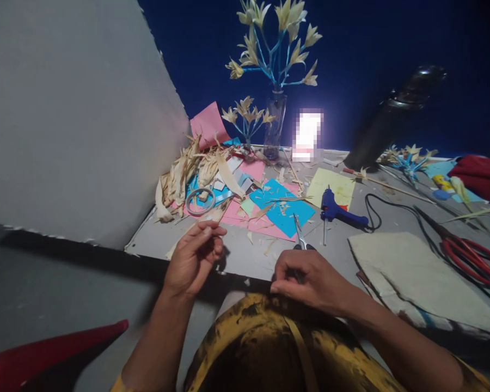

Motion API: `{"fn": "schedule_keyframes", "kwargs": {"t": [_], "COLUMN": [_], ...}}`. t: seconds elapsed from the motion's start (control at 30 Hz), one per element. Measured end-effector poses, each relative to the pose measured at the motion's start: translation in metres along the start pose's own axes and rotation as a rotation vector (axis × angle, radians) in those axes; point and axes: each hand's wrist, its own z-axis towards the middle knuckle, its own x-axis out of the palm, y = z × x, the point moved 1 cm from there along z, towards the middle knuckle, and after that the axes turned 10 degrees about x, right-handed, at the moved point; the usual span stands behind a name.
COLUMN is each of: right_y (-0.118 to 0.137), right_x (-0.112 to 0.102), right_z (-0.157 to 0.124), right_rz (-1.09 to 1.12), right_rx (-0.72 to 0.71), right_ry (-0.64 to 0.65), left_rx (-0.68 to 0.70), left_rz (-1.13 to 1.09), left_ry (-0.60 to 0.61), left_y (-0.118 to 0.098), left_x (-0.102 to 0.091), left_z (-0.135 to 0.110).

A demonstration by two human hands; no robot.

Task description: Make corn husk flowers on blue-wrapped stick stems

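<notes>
My left hand (196, 255) hovers at the table's near edge with its fingertips pinched on a thin pale strip that runs down to the left. My right hand (306, 275) is closed round the handles of small scissors (300, 235), whose blades point away from me over the grey tabletop (245, 253). Just beyond the blades lie blue and pink paper sheets (281, 209) strewn with dry husk scraps. A heap of dried corn husks (188, 171) lies at the far left of the table.
A blue glue gun (341, 209) with a black cord lies right of the papers. Red-handled scissors (471, 256) and a pale rough sheet (412, 272) sit at right. A bottle (275, 122) of husk flowers, a tape roll (200, 200) and a grey board (65, 109) stand behind and left.
</notes>
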Motion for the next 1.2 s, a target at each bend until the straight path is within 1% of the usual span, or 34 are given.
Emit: {"fn": "schedule_keyframes", "kwargs": {"t": [0.07,0.13,0.2,0.3,0.37,0.47,0.6,0.7,0.8,0.87,0.9,1.03,1.07,1.13,1.2], "right_y": [-0.001,-0.004,-0.009,-0.017,-0.021,-0.026,-0.035,-0.044,-0.046,-0.040,-0.036,-0.017,-0.015,-0.013,-0.015], "right_x": [0.000,-0.004,-0.012,-0.029,-0.042,-0.060,-0.080,-0.093,-0.103,-0.107,-0.107,-0.100,-0.096,-0.088,-0.079], "right_z": [0.001,0.001,0.001,0.000,-0.001,-0.003,-0.009,-0.015,-0.012,0.004,0.016,0.087,0.106,0.139,0.163], "right_rz": [-0.007,-0.064,-0.201,-0.410,-0.458,-0.484,-0.523,-0.518,-0.504,-0.500,-0.500,-0.505,-0.532,-0.603,-0.673], "right_rx": [-0.007,0.012,0.033,0.058,0.095,0.163,0.247,0.302,0.327,0.320,0.307,0.226,0.236,0.310,0.393], "right_ry": [-0.061,-0.145,-0.246,-0.397,-0.434,-0.440,-0.511,-0.557,-0.536,-0.475,-0.439,-0.308,-0.279,-0.247,-0.222], "left_rx": [0.036,0.072,0.100,0.112,0.118,0.128,0.116,0.100,0.072,0.053,0.041,-0.016,-0.025,-0.035,-0.041], "left_rz": [0.017,0.027,0.031,0.029,0.031,0.049,0.066,0.071,0.075,0.073,0.069,0.038,0.030,0.020,0.020], "left_ry": [-0.048,-0.088,-0.109,-0.118,-0.127,-0.158,-0.165,-0.137,-0.095,-0.057,-0.037,0.029,0.040,0.050,0.047], "left_y": [-0.008,-0.016,-0.022,-0.028,-0.031,-0.032,-0.029,-0.024,-0.017,-0.012,-0.008,0.003,0.005,0.007,0.007], "left_x": [-0.013,-0.022,-0.028,-0.033,-0.037,-0.041,-0.036,-0.024,-0.009,0.001,0.006,0.018,0.020,0.020,0.018], "left_z": [-0.001,-0.004,-0.007,-0.013,-0.015,-0.014,-0.006,0.003,0.011,0.016,0.018,0.023,0.023,0.023,0.023]}}
